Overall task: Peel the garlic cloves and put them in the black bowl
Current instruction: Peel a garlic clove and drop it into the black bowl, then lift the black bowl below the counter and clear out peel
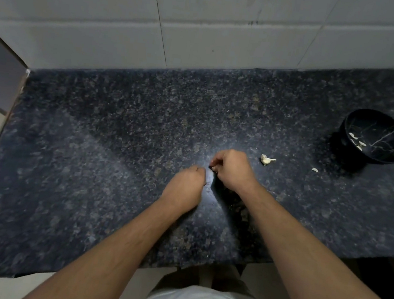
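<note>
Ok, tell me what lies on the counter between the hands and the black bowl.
Only two small things lie between the hands and the black bowl: a garlic piece just right of the right hand, and a pale scrap nearer the bowl. Both lie low on the counter.

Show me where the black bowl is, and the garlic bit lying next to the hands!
black bowl [389, 136]: head view, on its bare inner wall.
garlic piece [266, 159]: head view, on its pale middle, resting on the counter right of the hands.
</note>
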